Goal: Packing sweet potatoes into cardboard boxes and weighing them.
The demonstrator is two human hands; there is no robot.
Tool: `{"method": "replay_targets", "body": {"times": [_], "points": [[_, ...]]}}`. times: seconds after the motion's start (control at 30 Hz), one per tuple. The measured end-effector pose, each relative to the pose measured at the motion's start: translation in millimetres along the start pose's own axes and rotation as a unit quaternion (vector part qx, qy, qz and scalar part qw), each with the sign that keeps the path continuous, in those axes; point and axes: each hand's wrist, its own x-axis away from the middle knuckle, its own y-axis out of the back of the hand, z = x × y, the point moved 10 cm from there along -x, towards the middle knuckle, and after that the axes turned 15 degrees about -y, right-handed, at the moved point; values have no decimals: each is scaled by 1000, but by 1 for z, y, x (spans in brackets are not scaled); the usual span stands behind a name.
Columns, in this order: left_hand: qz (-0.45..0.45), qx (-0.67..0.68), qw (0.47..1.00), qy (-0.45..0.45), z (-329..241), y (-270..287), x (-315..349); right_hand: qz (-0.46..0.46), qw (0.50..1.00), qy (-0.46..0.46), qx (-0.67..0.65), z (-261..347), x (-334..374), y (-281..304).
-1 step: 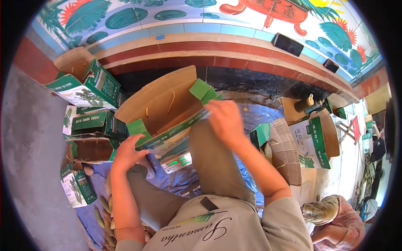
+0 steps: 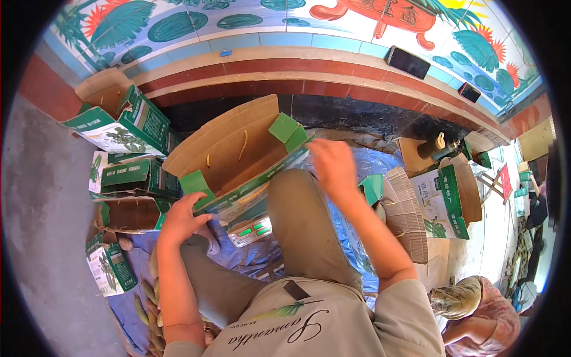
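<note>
An open cardboard box (image 2: 220,140) with green flaps and yellow cord loops on its raised back panel stands in front of me. Partly under its near side, a scale (image 2: 250,232) shows a lit green display. My left hand (image 2: 183,219) is at the box's near left corner, fingers and thumb curved about the edge. At the right end, my right hand (image 2: 334,169) is blurred, its fingertips close by the box corner; whether they touch it I cannot tell. The bottom of the box's inside is hidden from view.
More green-and-white boxes (image 2: 143,122) are stacked at the left, above several long green vegetables (image 2: 143,309). Blue sheeting (image 2: 238,257) covers the floor. Rightward are a slatted cardboard piece (image 2: 403,214), another box (image 2: 455,202) and a bent-over person (image 2: 482,315). A phone (image 2: 408,62) leans on the ledge.
My right hand has shifted a little to the right along the box's end, away from its near edge. My left hand and the box stay nearly in place.
</note>
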Motion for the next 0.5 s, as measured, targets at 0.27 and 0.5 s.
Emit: {"method": "replay_targets", "body": {"times": [0.27, 0.5], "points": [[44, -59, 997, -14, -7, -20, -13, 166, 810, -435, 357, -282, 101, 80], [45, -79, 996, -24, -2, -25, -18, 183, 775, -510, 325, -333, 179, 107]]}}
